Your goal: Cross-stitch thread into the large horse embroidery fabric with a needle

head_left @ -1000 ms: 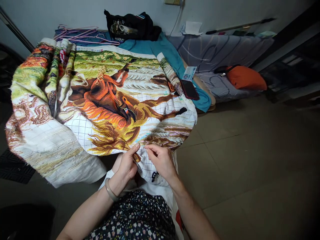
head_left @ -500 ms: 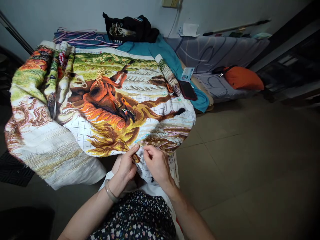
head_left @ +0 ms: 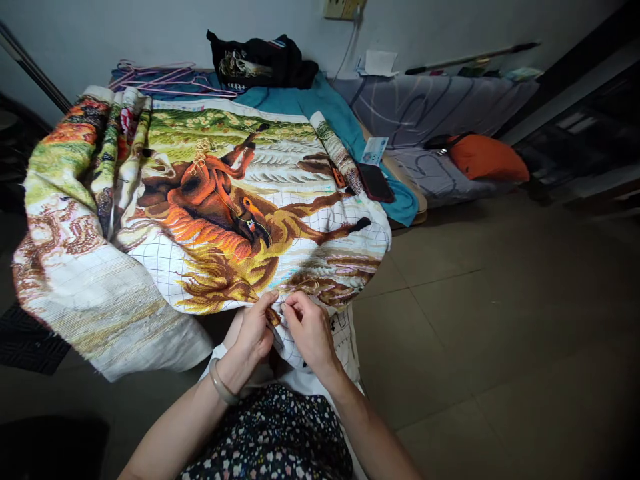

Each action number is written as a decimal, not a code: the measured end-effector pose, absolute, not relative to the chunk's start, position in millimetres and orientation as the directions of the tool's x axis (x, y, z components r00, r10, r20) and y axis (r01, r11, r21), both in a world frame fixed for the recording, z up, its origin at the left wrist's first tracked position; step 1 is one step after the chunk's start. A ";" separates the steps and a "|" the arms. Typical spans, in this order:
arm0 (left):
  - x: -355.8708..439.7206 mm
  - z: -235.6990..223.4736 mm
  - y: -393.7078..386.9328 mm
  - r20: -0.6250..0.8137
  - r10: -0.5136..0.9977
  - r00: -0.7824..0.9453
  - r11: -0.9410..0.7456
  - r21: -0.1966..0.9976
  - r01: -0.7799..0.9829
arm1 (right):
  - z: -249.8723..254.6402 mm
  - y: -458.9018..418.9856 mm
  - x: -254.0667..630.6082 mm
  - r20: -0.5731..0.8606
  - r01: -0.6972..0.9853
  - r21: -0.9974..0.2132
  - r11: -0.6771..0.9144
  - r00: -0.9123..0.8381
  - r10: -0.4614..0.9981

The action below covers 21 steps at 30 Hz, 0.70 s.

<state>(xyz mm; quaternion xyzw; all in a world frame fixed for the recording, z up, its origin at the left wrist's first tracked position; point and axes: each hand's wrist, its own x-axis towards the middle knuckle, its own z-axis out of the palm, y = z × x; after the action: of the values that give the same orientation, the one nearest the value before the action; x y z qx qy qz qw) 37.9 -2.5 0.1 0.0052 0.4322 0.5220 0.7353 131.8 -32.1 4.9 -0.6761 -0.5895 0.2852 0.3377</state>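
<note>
A large cross-stitch cloth, stitched with brown and orange horses over a printed grid, spreads in front of me. My left hand grips its near edge, thumb on top and fingers underneath. Just to the right, my right hand pinches a needle, hardly visible between thumb and forefinger, close against the cloth. A pale thread trails over the stitching just beyond the fingers. Loose tan thread lies bunched farther up the cloth. On the left, the cloth's rolled part stands in folds.
Pink hangers and a black bag lie at the back on a teal cover. A dark phone rests right of the rolled end. An orange bag sits on the covered seat. Tiled floor extends to the right.
My right hand has shifted slightly left and turned, its fingertips now closer to the cloth and my left thumb. My left hand keeps its grip in nearly the same place.
</note>
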 end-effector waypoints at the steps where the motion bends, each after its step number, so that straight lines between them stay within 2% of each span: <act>1: 38.0 0.2 -2.3 -0.629 0.773 0.077 0.451 0.461 -0.764 | 4.0 -31.8 131.5 0.017 0.597 -0.799 -0.073 0.144 0.989; 10: 38.9 0.4 -3.1 -0.610 0.788 0.078 0.432 0.459 -0.776 | -1.8 -30.4 133.8 0.000 0.508 -0.859 -0.071 0.139 0.990; 16: 38.2 1.3 -5.6 -0.612 0.784 0.106 0.445 0.434 -0.783 | -0.6 -27.6 132.5 -0.078 0.395 -0.910 -0.129 0.141 0.987; 21: 38.2 -3.1 -7.0 -0.589 0.803 0.092 0.433 0.470 -0.769 | 3.5 -24.3 129.9 -0.135 0.310 -0.934 -0.176 0.152 0.979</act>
<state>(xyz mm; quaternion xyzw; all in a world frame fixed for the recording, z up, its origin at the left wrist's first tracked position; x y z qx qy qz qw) 38.2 -7.0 -3.1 0.0205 0.4133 0.5320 0.7388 129.9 -24.3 3.5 -0.6439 -0.5006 0.4167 0.4015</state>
